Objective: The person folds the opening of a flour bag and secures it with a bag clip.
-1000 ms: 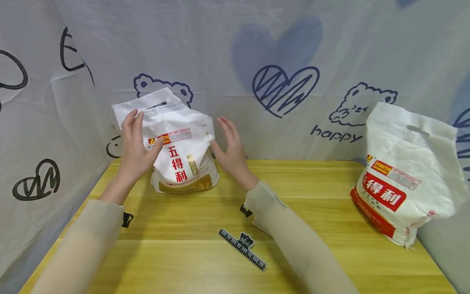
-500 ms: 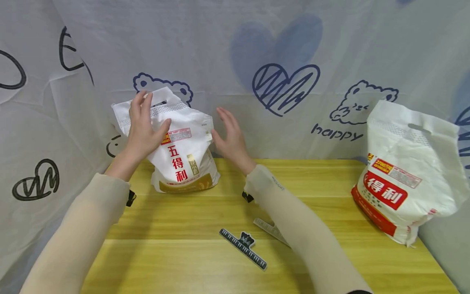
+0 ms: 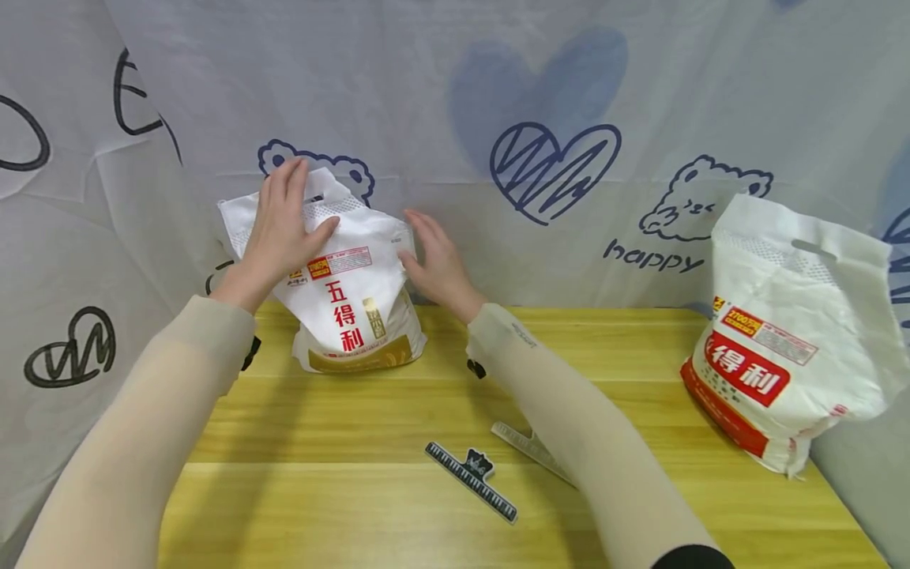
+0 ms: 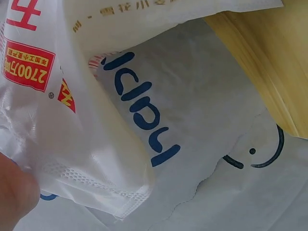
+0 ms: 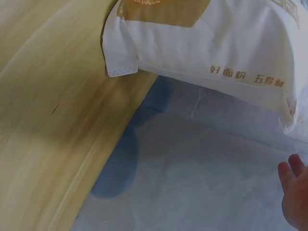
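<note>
My left hand (image 3: pixel 280 225) is loosely spread over the upper part of a white bag (image 3: pixel 348 292), fingers pretty straight, not clenched. Can't tell how firmly it's touching. My right hand (image 3: pixel 441 261) is by the bag's other side edge, fingers extended, with nothing in its grasp; can't tell if the thumb touches.

The bag itself stands on the tabletop (image 3: pixel 355 506), fat and rounded at the base, creased and slack up top, with a slot handle, a strip of dotted mesh texture, red characters and a gold patch low down. What's inside is hidden, but it bulges like it's filled.

In front of the bag and a bit right: a black clip (image 3: pixel 471 482) with a long flat ruler-like bar, then a pale clip (image 3: pixel 526 449) half under my beige sleeve (image 3: pixel 583 419). Well off to the bag's right is a second bag (image 3: pixel 789 348), white with a red base, also plump and wrinkly, contents hidden too. The tabletop is yellowish wood grain; behind the bag hangs a creased, doodle-printed cloth (image 3: pixel 398 87).
</note>
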Demonstrator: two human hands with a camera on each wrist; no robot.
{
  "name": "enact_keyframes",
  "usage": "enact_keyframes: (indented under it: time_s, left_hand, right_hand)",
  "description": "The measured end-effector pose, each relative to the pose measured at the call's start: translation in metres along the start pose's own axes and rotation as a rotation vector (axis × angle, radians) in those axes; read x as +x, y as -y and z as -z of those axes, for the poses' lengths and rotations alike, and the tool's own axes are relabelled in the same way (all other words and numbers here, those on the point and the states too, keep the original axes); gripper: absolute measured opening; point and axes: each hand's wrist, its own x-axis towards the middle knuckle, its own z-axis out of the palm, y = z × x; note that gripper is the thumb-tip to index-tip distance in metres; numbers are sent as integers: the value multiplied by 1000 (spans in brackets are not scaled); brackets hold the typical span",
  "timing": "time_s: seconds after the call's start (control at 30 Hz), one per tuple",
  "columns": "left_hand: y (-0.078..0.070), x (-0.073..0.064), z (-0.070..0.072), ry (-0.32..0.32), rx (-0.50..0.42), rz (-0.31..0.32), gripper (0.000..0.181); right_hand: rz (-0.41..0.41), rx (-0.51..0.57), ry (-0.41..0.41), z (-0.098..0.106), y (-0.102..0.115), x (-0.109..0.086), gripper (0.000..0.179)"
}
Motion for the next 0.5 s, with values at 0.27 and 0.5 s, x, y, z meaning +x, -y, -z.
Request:
enact_keyframes:
  time_s: [0.27,0.5]
  left_hand:
    - [3,12,-1,80,65,24,91]
    - [3,11,-3,67,44,28,90]
  right_hand:
    - [-89,12,89,-7,2,3,68]
    - [-136,124,40,-12,3,1,65]
